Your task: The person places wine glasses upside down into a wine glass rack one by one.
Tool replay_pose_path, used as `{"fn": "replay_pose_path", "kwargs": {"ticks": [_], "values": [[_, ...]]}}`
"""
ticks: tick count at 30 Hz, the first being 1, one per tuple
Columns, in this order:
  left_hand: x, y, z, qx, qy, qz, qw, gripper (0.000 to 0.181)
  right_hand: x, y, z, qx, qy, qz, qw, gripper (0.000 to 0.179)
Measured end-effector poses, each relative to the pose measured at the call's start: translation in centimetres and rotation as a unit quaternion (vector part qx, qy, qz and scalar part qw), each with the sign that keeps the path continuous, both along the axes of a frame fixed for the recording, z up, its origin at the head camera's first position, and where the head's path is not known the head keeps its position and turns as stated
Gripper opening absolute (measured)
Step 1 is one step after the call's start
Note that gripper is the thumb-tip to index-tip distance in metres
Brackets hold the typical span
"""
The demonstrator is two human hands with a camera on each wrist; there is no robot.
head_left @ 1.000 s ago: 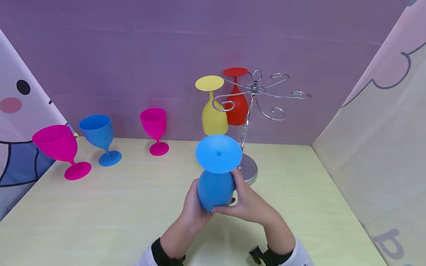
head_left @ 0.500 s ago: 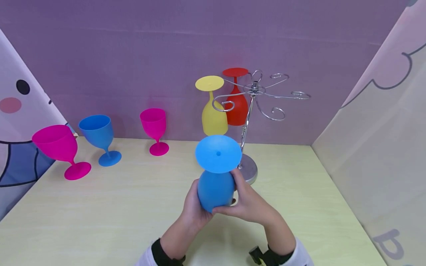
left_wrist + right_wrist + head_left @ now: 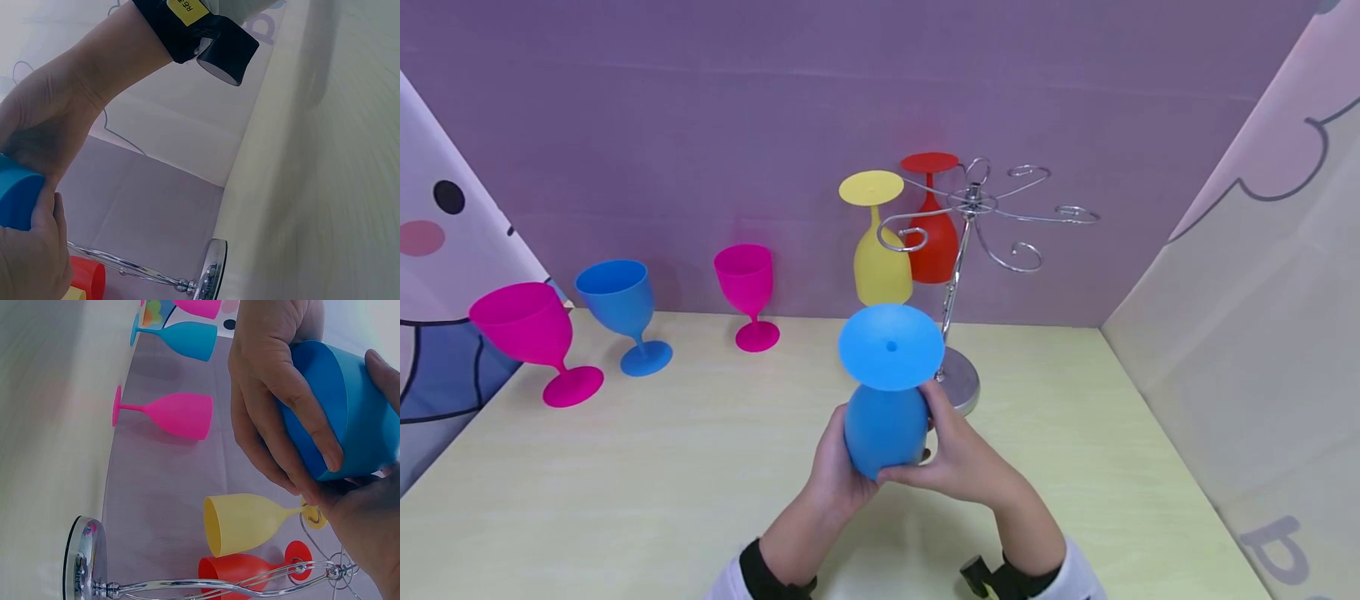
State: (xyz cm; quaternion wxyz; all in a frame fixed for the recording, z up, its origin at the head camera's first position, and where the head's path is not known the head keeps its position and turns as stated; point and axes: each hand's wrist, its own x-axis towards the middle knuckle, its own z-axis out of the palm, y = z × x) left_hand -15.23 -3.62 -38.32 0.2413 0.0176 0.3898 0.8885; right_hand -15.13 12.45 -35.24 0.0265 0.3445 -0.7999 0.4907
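A blue goblet point(image 3: 886, 429) is held upside down over the near part of the table, its round foot on top. My left hand point(image 3: 838, 467) grips the bowl from the left, and in the right wrist view its fingers point(image 3: 306, 415) curl over the rim. From the other side my right hand point(image 3: 962, 458) holds the bowl between thumb and fingers. Just behind the goblet stands a chrome stemware rack point(image 3: 973, 204) with curled arms. A yellow goblet point(image 3: 883, 262) and a red goblet point(image 3: 934, 246) hang inverted from it.
Upright on the left of the table point(image 3: 685, 500) stand a pink goblet point(image 3: 527, 325), another blue goblet point(image 3: 621, 300) and a smaller-looking pink goblet point(image 3: 747, 279). A purple backdrop point(image 3: 700, 150) closes the back, and a pale printed panel point(image 3: 1262, 333) bounds the right side.
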Motion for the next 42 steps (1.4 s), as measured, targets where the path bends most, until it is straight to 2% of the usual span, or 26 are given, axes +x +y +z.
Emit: {"fn": "replay_pose_path", "kwargs": {"ticks": [11,19,30,33,37,39,42], "values": [[0.1,0.0,0.2,0.003,0.017,-0.009,0.9998,0.054,0.0,0.1,0.0,-0.002,0.012,-0.002,0.9999,0.101],[0.2,-0.1,0.5,0.018,0.05,-0.033,0.998,0.054,0.1,0.1,0.0,-0.012,0.017,-0.005,0.9998,0.101],[0.1,-0.3,0.6,0.013,0.056,-0.033,0.9978,0.056,0.2,0.0,0.6,-0.033,0.022,0.005,0.9992,0.107],[-0.1,-0.6,0.8,-0.018,0.049,-0.025,0.9983,0.057,0.2,0.0,0.6,-0.043,0.026,0.002,0.9988,0.108],[-0.6,-1.6,0.9,-0.047,0.061,-0.003,0.997,0.052,0.0,0.1,0.8,-0.046,0.042,-0.015,0.9979,0.108],[-0.9,-2.5,0.9,-0.036,0.07,0.022,0.9967,0.05,-0.3,0.2,0.9,-0.043,0.05,-0.028,0.9974,0.107],[-1.5,-4.2,1.1,-0.015,0.083,0.081,0.9932,0.047,-0.7,0.5,1.3,-0.034,0.057,-0.051,0.9965,0.104]]}}
